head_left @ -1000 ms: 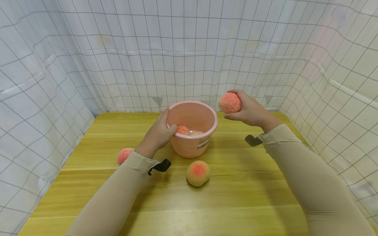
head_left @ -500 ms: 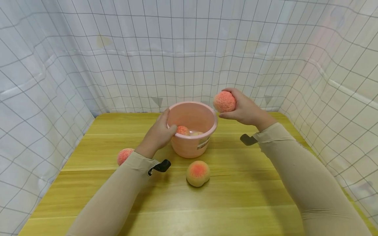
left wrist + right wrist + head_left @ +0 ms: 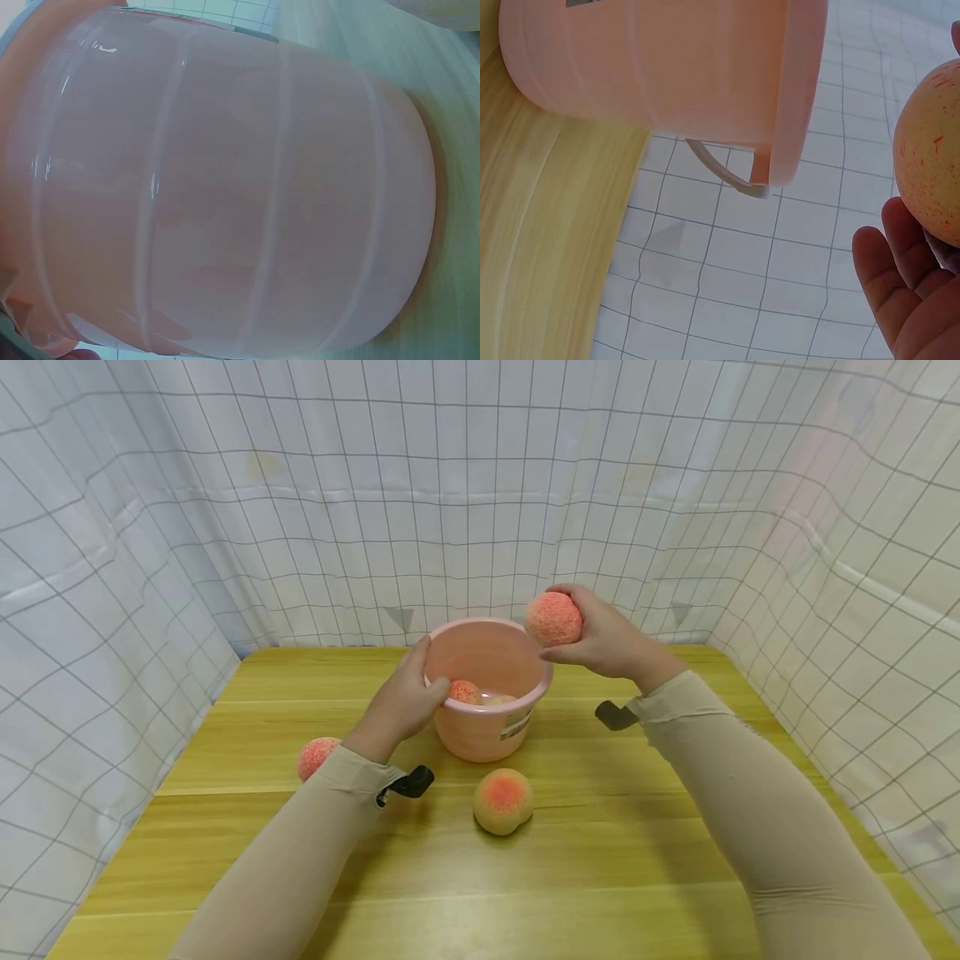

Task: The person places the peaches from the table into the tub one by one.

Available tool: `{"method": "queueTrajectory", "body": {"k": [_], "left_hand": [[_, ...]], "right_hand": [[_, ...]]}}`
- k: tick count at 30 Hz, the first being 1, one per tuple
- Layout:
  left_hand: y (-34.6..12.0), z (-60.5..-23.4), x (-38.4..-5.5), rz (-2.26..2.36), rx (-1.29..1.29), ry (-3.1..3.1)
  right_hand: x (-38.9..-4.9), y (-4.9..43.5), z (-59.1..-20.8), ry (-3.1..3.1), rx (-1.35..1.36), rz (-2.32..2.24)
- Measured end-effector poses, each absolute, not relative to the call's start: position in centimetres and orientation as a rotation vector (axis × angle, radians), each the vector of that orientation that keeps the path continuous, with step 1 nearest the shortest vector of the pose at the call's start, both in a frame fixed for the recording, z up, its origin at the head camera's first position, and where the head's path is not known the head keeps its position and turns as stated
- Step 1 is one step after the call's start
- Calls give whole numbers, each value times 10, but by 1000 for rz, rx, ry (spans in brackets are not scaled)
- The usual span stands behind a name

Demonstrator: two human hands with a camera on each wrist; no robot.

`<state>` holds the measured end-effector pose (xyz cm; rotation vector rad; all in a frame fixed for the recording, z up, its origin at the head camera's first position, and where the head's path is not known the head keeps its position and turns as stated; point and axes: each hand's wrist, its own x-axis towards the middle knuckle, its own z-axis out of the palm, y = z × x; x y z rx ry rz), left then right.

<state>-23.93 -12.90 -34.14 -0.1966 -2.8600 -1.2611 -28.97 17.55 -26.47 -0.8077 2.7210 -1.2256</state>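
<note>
A pink plastic bucket (image 3: pixel 480 735) stands upright on the table, with a speckled peach (image 3: pixel 465 692) and part of a paler one visible inside. My left hand (image 3: pixel 405 697) grips its rim on the left side, thumb over the near edge. In the left wrist view the bucket's ribbed wall (image 3: pixel 217 187) fills most of the picture. My right hand (image 3: pixel 607 635) holds a pinkish-red peach (image 3: pixel 553 620) in the air, overlapping the bucket's right rim in the head view. From the right wrist, the peach (image 3: pixel 934 150) shows a yellowish side flecked with red, apart from the bucket.
One yellow peach with a red blush (image 3: pixel 502 802) lies on the wooden table (image 3: pixel 585 885) in front of the bucket. Another pink peach (image 3: pixel 318 757) sits left, partly behind the left forearm. White gridded curtains (image 3: pixel 480 510) surround the table. A handle (image 3: pixel 724 172) hangs at the bucket's far side.
My right hand has moved left with the peach, from beside the bucket to over its right rim. The left hand, the bucket and the peaches on the table have stayed put.
</note>
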Motion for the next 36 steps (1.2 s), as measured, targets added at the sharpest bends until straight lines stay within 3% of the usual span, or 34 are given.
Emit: {"method": "queueTrajectory", "body": {"k": [36], "left_hand": [[-130,-342,-240,-1259,-214,-2858]], "right_hand": [[-285,135,-271,2623,-945,-1270]]}}
